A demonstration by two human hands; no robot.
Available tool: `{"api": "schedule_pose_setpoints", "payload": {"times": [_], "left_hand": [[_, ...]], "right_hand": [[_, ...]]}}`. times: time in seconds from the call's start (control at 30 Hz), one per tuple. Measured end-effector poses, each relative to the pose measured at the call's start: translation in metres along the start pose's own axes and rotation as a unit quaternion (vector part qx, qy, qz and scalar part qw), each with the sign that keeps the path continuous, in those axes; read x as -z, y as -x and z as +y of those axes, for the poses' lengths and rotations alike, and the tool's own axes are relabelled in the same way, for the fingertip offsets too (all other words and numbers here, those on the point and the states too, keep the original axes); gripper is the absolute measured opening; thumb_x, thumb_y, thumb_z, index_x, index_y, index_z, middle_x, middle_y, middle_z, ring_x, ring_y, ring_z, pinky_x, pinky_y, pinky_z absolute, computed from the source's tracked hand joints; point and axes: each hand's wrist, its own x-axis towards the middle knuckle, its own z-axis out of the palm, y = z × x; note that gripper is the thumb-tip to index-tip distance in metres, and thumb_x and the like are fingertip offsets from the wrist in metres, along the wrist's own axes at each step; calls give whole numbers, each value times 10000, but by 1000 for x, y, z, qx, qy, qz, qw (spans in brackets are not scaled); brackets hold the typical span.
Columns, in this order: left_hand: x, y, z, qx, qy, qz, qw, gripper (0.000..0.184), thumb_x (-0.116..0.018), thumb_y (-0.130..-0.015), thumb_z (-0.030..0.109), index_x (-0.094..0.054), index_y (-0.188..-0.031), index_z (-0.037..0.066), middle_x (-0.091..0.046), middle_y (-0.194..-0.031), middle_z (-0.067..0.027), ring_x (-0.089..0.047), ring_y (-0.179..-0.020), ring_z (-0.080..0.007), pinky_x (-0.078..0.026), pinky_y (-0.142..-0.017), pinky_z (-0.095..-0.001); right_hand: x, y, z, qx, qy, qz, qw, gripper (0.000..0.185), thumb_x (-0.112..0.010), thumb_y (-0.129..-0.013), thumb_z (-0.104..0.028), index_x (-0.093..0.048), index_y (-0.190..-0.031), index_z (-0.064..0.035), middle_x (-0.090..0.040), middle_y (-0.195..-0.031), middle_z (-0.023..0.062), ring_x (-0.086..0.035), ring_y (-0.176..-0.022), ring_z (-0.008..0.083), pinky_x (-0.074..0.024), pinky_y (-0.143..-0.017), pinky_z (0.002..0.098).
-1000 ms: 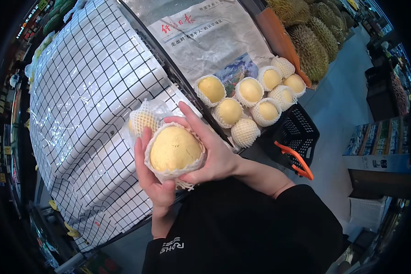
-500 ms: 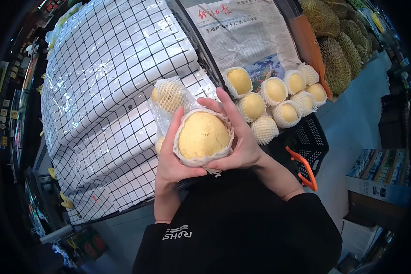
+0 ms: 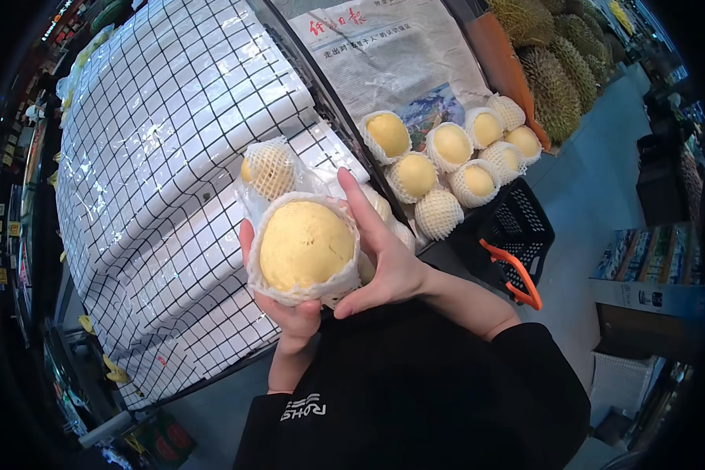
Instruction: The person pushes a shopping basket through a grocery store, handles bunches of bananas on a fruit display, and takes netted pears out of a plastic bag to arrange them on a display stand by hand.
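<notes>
A large yellow fruit (image 3: 306, 244) in a white foam net is held up in front of my body. My left hand (image 3: 288, 315) wraps its left side and underside, fingers partly hidden behind it. My right hand (image 3: 384, 262) is at the fruit's right side, its fingers spread and thumb low; a gap shows between palm and fruit, and whether the fingertips touch the net is hidden. Just behind the fruit, a netted fruit (image 3: 272, 169) lies in clear plastic on the grid-patterned display cover (image 3: 180, 117). More pale netted fruit shows partly behind my right hand.
Several yellow fruits in foam nets (image 3: 451, 146) sit at the end of a newspaper-lined stand (image 3: 392, 59). Durians (image 3: 552, 90) are piled at the upper right. A black basket (image 3: 517, 223) with an orange handle (image 3: 517, 274) stands below the stand's edge.
My right hand has opened away from the fruit's right side, while the fruit has shifted left with my left hand. The view has swung, moving the stand and display in the picture.
</notes>
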Motion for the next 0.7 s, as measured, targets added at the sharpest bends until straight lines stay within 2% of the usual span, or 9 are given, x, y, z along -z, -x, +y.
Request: {"api": "schedule_pose_setpoints", "payload": {"times": [0.1, 0.23, 0.3, 0.43, 0.5, 0.63, 0.7], "left_hand": [[-1, 9, 1, 4, -11, -5, 1000, 1345, -854, -630, 605, -69, -1516, -33, -343, -1479, -250, -444, -1331, -375, -406, -1090, -496], [-1, 17, 3, 32, -19, -53, 998, 1340, -854, -631, 606, -71, -1516, -26, -351, -1475, -245, -437, -1335, -382, -394, -1098, -497], [1, 17, 3, 57, -27, -93, 994, 1318, -848, -647, 598, -74, -1514, -23, -324, -1493, -246, -415, -1350, -388, -382, -1105, -497], [-5, 19, 5, 88, -26, -128, 987, 1272, -830, -683, 585, -85, -1514, -24, -285, -1514, -247, -393, -1364, -390, -382, -1104, -483], [-12, 18, 5, 70, -35, -153, 985, 1243, -812, -714, 577, -81, -1516, -30, -269, -1524, -253, -390, -1369, -381, -385, -1101, -470], [-23, 15, -1, 10, -72, -171, 983, 1171, -774, -780, 540, -83, -1514, -55, -293, -1519, -257, -406, -1364, -359, -394, -1091, -456], [-34, 10, -2, -16, -119, -205, 971, 1053, -757, -821, 464, -164, -1497, -85, -322, -1511, -280, -416, -1362, -369, -371, -1097, -467]], "right_hand": [[-4, 4, -7, 19, 18, -15, 1000, 1383, -911, -631, -179, 115, -1547, -34, -287, -1528, 192, -345, -1393, 255, -253, -1159, 378], [-5, 14, -4, 42, -4, 14, 999, 1374, -897, -610, -152, 99, -1546, -18, -307, -1516, 198, -354, -1388, 270, -262, -1155, 369], [0, 19, -7, 50, 75, 8, 996, 1398, -907, -596, -107, 115, -1547, -31, -277, -1534, 185, -353, -1391, 268, -277, -1153, 385], [9, 32, -19, 40, 139, 20, 989, 1400, -914, -587, -148, 98, -1542, -2, -277, -1536, 182, -355, -1388, 255, -276, -1154, 380], [14, 35, -24, 8, 120, 12, 993, 1386, -918, -576, -157, 59, -1541, 24, -297, -1527, 178, -360, -1383, 236, -275, -1153, 366], [36, 31, -32, 5, 125, -3, 992, 1379, -925, -560, -138, 25, -1547, 22, -332, -1508, 168, -375, -1369, 213, -285, -1146, 350], [53, 26, -40, -38, 65, -21, 997, 1353, -918, -557, -100, -8, -1551, 19, -344, -1505, 160, -386, -1359, 208, -294, -1141, 341]]}}
